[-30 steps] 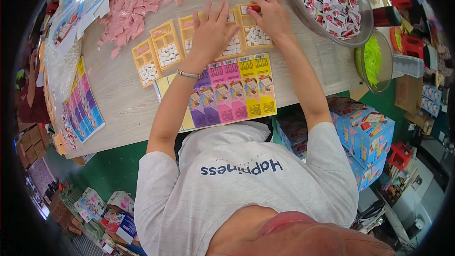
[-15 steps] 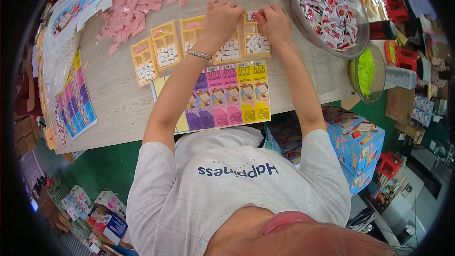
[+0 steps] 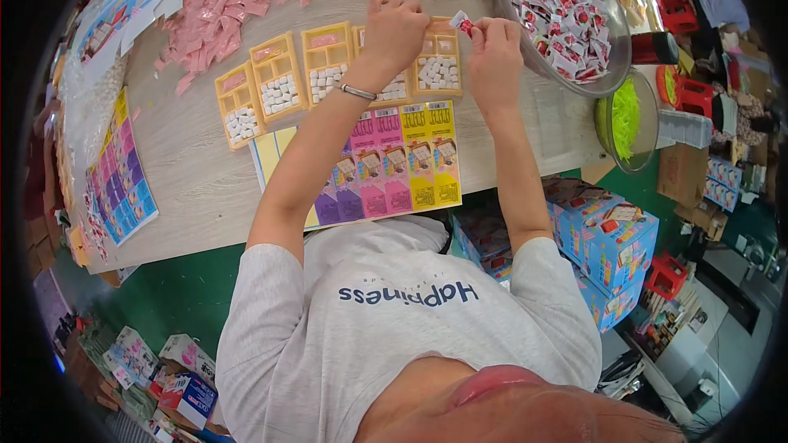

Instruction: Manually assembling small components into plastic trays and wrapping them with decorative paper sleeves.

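Observation:
Several yellow compartment trays (image 3: 279,74) stand in a row on the table, with small white pellets (image 3: 439,74) in their near compartments. Pink packets (image 3: 324,40) lie in the far compartments of some. My left hand (image 3: 397,29) is over the far ends of the two rightmost trays, fingers curled down; whatever they hold is hidden. Just right of the last tray, my right hand (image 3: 495,53) pinches a small white-and-red sachet (image 3: 460,22) between thumb and fingers, raised above the tray's far corner.
A clear bowl (image 3: 621,49) of red-and-white sachets stands at the far right, beside a bowl of green shreds (image 3: 626,119). Pink packets are heaped (image 3: 222,8) at the far left. Colourful printed sheets (image 3: 386,164) lie before me. Blue boxes (image 3: 603,230) are stacked below the table.
My right hand has moved right, away from the last tray, with the sachet now lifted in its pinch. My left hand stays over the trays' far ends. The whole view has shifted slightly left.

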`<state>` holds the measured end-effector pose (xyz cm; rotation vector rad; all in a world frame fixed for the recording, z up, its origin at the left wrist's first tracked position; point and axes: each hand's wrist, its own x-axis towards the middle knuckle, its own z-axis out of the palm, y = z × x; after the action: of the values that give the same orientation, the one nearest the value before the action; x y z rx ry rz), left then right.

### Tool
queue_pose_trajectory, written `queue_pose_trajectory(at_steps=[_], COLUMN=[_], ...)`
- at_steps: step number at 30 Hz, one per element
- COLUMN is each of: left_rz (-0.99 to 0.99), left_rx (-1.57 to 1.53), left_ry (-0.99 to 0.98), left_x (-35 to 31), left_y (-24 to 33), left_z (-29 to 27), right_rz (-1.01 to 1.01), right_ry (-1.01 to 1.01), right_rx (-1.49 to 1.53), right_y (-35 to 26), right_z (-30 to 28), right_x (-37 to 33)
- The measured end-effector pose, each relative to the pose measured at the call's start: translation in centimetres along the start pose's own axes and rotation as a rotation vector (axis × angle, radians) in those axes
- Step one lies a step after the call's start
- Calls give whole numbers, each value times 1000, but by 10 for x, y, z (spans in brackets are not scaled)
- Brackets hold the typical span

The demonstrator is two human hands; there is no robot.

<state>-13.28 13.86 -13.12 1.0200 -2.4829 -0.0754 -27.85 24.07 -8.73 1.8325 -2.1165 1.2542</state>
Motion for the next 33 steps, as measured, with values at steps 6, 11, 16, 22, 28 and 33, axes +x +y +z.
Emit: queue_pose_trajectory(at_steps=[6, 11, 16, 22, 28, 33], left_rz=[-31, 86, 16, -321, 222, 279], left_rx=[-29, -4, -133, -1038, -2442, -2785], left_ry=[-119, -62, -37, 6, -436, -511], left_x=[-1, -3, -12, -43, -66, -84], left_y=[6, 12, 7, 38, 110, 134], left_z=[-8, -5, -14, -120, -237, -258], right_rz=[127, 147, 75, -58, -97, -336], right_ry=[-148, -109, -95, -342, -222, -92], right_rx=[-113, -75, -75, -148, -88, -80], right_y=[11, 18, 26, 37, 15, -10], right_z=[29, 29, 33, 43, 23, -38], right_x=[13, 15, 15, 19, 10, 37])
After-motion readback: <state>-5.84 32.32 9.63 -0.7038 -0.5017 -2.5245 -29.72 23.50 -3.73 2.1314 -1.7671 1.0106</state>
